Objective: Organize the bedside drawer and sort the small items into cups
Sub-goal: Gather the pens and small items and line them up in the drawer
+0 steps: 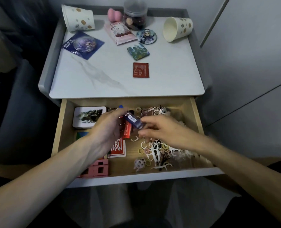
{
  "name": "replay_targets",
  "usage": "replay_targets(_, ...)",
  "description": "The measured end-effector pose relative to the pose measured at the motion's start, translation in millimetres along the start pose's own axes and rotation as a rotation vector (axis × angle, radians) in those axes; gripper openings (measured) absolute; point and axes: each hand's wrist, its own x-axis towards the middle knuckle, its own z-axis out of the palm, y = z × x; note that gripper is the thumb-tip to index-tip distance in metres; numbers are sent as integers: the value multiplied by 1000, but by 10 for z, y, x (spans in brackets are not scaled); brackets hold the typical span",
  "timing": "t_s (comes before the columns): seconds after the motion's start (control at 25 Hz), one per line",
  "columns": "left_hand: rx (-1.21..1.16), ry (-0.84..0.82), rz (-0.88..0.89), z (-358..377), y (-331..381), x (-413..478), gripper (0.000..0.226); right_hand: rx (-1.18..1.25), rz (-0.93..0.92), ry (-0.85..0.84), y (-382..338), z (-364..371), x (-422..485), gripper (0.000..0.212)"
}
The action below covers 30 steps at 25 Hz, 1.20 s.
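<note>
Right, both hands are together over the open drawer (153,177), clamped on one blue box (133,120). The left hand (106,129) wraps its far end from ten o'clock, and the right hand (162,129) seems to pinch its near end from three o'clock, though blur softens the fingertips. The box hangs tilted just above the drawer's middle, over a red packet (127,131).

I judge it light and stiff, thin card with a glossy skin. It could slip from a fingertip pinch, so a hold across its long flat faces looks safer than one on the ends.

The real sorting lies at the drawer's four o'clock, where white floss picks (154,153) are tangled with small hair ties (140,151). The picks look springy and hooked, likely to drag neighbours along, so I would lift each by its handle. The ties look soft and limp and can be pinched anywhere.

A tin (89,116) sits at the drawer's ten o'clock.

The tabletop (169,76) beyond is smooth and pale, with a raised grey rim. One cup (78,18) lies on its side at eleven o'clock and a second cup (177,28) at one o'clock. Both look like thin paper, easily crushed, and need standing up first. The room is dim, with a pale wall close at three o'clock.
</note>
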Motion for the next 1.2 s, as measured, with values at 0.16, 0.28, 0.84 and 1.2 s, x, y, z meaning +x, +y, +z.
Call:
replay_targets(0.16,-92,51,-21,-71,30,-12,21,-649,129,272,525,-409,175,39)
replay_targets(0.28,-37,59,-28,-112,44,-29,26,-912,273,251,842,-327,248,63)
replay_targets(0.84,36,33,4,-107,53,-112,30,-742,145,344,943,-637,347,22)
replay_targets(1.2,31,30,-1,-107,25,-60,26,-927,-80,130,697,-208,299,43)
